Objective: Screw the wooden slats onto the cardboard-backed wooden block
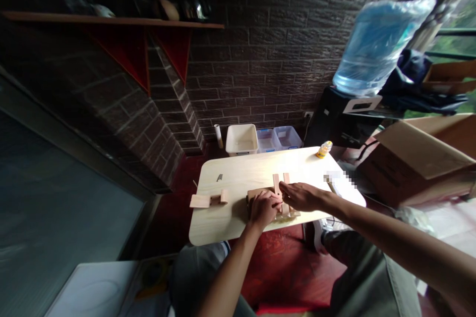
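Observation:
My left hand (pixel 265 208) is closed over light wooden pieces near the front edge of the table, its fingers curled against them. My right hand (pixel 300 196) meets it from the right, fingers pinched together; what lies between its fingertips is too small to make out. Beyond the hands, a flat wooden strip (pixel 275 181) and a second wooden strip (pixel 286 178) stick out. Under my left hand lies a brown box-like block (pixel 255 192), partly covered. Off to the left on the table rests a joined wooden part (pixel 201 201) with a raised end piece.
The pale table (pixel 223 228) has rounded corners. On it are a small dark item (pixel 219 177) and a yellow-and-clear bottle (pixel 324 149). Behind it stand a white bin (pixel 241 139) and clear bins (pixel 287 137). Right are a water dispenser (pixel 330 114) and cardboard box (pixel 409 158).

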Demonstrator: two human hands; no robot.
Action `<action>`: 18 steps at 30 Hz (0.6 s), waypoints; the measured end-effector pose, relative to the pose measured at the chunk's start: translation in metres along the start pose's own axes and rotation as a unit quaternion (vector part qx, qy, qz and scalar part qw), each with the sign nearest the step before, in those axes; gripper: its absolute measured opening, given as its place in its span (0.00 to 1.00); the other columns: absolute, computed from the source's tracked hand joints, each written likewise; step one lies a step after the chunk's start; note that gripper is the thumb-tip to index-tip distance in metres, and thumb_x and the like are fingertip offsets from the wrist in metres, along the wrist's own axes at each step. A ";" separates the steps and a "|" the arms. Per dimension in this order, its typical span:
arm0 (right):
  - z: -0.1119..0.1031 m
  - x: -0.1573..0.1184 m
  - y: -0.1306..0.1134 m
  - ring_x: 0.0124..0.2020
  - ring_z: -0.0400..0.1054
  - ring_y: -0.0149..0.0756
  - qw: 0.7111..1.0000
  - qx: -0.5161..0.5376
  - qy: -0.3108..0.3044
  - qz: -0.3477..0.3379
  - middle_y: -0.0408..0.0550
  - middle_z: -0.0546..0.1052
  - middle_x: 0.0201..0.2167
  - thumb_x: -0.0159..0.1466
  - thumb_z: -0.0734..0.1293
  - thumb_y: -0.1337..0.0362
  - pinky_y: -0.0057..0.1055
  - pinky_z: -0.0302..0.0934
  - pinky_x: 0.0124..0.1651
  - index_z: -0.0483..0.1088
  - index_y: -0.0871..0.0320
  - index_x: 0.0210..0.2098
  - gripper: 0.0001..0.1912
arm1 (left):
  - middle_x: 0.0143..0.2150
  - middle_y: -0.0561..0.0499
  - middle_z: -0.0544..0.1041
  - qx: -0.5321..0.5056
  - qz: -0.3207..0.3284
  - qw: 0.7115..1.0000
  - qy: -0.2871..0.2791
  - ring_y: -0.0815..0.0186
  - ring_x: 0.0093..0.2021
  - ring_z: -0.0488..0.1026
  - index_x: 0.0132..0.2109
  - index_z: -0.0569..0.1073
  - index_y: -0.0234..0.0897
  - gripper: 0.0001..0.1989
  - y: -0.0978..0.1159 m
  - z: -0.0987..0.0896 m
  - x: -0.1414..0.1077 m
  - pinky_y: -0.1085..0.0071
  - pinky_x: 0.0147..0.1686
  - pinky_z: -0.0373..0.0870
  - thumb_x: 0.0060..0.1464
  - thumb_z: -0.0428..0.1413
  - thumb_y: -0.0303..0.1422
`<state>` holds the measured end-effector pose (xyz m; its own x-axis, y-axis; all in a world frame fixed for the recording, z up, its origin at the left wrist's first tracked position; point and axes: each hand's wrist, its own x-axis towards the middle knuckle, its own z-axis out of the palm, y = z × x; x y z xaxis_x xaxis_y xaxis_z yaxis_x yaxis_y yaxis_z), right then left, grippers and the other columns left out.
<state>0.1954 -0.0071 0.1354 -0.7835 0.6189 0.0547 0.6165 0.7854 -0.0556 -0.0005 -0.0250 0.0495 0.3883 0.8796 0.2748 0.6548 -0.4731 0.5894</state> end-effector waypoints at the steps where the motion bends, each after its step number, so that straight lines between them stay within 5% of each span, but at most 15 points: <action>1: 0.003 -0.002 0.004 0.26 0.65 0.36 1.000 0.007 0.005 -0.001 0.54 0.76 0.32 0.71 0.54 0.66 0.32 0.57 0.29 0.65 0.65 0.50 0.14 | 0.43 0.53 0.80 -0.002 0.000 1.000 -0.009 0.61 0.46 0.72 0.38 0.81 0.47 0.05 -0.003 0.001 0.003 0.64 0.45 0.64 0.56 0.62 0.31; 10: 0.002 -0.011 0.027 0.28 0.65 0.35 0.995 0.086 -0.029 0.032 0.52 0.76 0.33 0.73 0.52 0.64 0.31 0.51 0.29 0.63 0.64 0.52 0.15 | 0.45 0.54 0.80 -0.012 -0.011 0.999 -0.028 0.61 0.48 0.72 0.41 0.81 0.50 0.05 -0.017 0.014 0.012 0.62 0.47 0.63 0.56 0.63 0.37; 18: -0.005 -0.020 0.014 0.25 0.65 0.33 0.995 0.074 -0.032 0.057 0.50 0.75 0.31 0.73 0.53 0.62 0.31 0.50 0.27 0.63 0.65 0.52 0.15 | 0.45 0.54 0.80 -0.006 -0.008 1.000 -0.018 0.61 0.48 0.72 0.40 0.82 0.50 0.05 -0.012 0.013 0.007 0.62 0.47 0.64 0.56 0.63 0.35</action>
<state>0.2200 -0.0080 0.1387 -0.7151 0.6986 -0.0234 0.6874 0.6968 -0.2048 0.0031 -0.0140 0.0346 0.4009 0.8849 0.2371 0.6540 -0.4578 0.6022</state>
